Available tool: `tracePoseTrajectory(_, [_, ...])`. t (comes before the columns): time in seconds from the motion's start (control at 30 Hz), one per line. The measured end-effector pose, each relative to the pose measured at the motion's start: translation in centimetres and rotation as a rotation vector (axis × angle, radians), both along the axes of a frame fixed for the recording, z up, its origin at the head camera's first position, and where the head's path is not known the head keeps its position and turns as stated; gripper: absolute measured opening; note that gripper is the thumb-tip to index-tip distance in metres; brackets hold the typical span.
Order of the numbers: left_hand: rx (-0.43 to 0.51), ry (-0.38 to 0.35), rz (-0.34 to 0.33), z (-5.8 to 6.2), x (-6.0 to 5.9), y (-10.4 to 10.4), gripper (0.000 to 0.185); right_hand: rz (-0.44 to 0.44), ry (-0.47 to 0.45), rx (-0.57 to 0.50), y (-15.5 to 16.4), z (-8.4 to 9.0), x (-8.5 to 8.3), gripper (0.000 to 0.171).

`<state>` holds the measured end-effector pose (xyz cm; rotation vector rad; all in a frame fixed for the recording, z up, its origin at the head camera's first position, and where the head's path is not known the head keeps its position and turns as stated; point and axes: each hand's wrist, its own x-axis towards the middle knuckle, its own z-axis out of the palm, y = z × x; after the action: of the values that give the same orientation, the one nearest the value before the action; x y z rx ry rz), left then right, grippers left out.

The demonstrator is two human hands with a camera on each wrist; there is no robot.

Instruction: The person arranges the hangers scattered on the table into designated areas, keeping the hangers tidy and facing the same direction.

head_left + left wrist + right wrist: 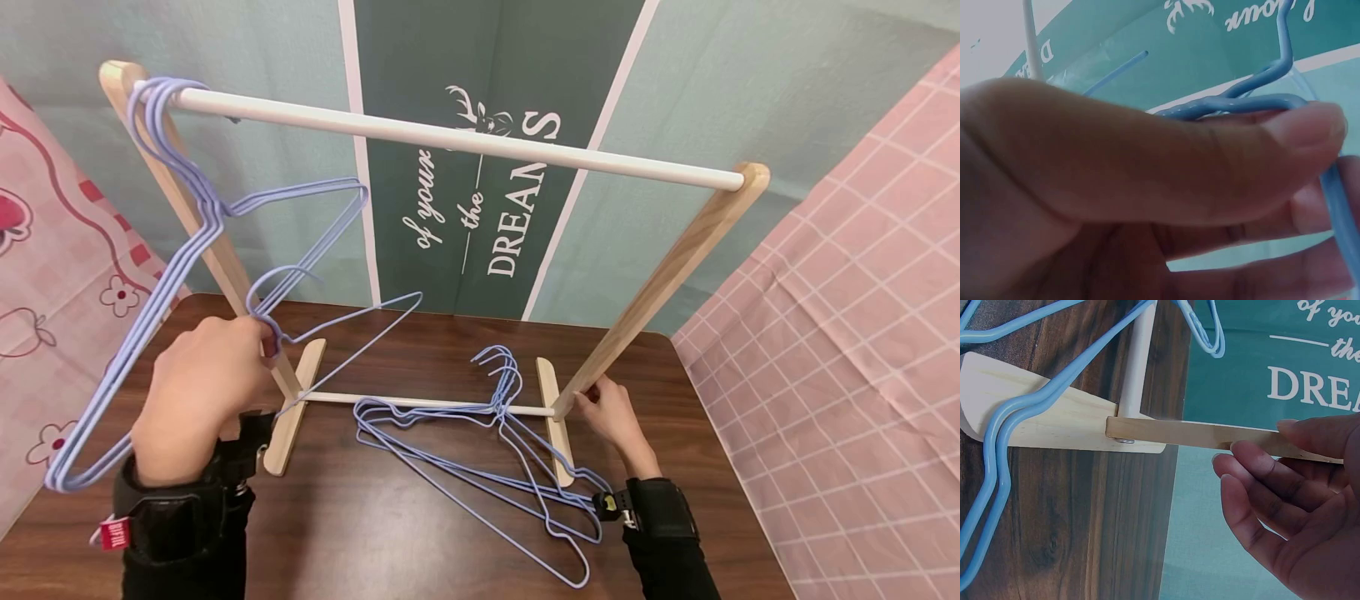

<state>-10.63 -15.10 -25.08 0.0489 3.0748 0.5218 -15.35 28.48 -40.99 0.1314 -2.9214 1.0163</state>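
Note:
My left hand (pixel 206 383) grips a light blue wire hanger (pixel 281 268) by its neck, just below the hook. In the left wrist view my thumb lies across the hanger's wire (pixel 1283 37), with fingers behind it. This hanger is in front of the left post of a small wooden clothes rack (pixel 660 275). Several matching hangers (pixel 213 221) hang at the left end of its white top rail (pixel 450 137). Low on the right post (pixel 1179 431), my right hand (pixel 1297 500) pinches the wood between thumb and fingers.
A loose pile of blue hangers (pixel 502 408) lies on the dark wooden table (pixel 360 533), overlapping the rack's right foot (pixel 551 383). A white lower bar (pixel 330 398) joins both feet. Behind stands a green printed curtain (pixel 420 50); pink cloths (pixel 862 333) flank both sides.

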Motion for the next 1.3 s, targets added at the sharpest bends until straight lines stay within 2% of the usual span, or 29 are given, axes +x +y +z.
tracePoseTrajectory(0.07, [-0.002,-0.003,-0.003,0.3,-0.1,-0.3,0.007,0.005,-0.005,-0.003,0.0,0.0,0.0,0.019])
tracePoseTrajectory(0.3, [-0.041,0.099,-0.037,1.3,-0.7,-1.1,0.012,0.009,-0.010,-0.001,0.1,0.0,0.0,0.018])
tracePoseTrajectory(0.53, [-0.025,0.108,0.001,2.4,-1.1,-1.2,0.014,0.014,-0.008,-0.004,0.1,0.1,0.1,0.018])
tracePoseTrajectory(0.8, [-0.046,0.171,-0.038,3.3,-1.6,-1.8,0.014,0.001,-0.004,0.004,0.0,0.1,0.0,0.018])
tracePoseTrajectory(1.07, [-0.058,0.254,-0.011,3.8,-1.8,-2.7,0.012,0.003,-0.011,0.005,0.0,0.0,0.0,0.019])
tracePoseTrajectory(1.3, [-0.077,0.242,0.008,4.5,-2.2,-3.6,0.007,0.002,-0.005,0.009,0.0,-0.1,-0.1,0.019])
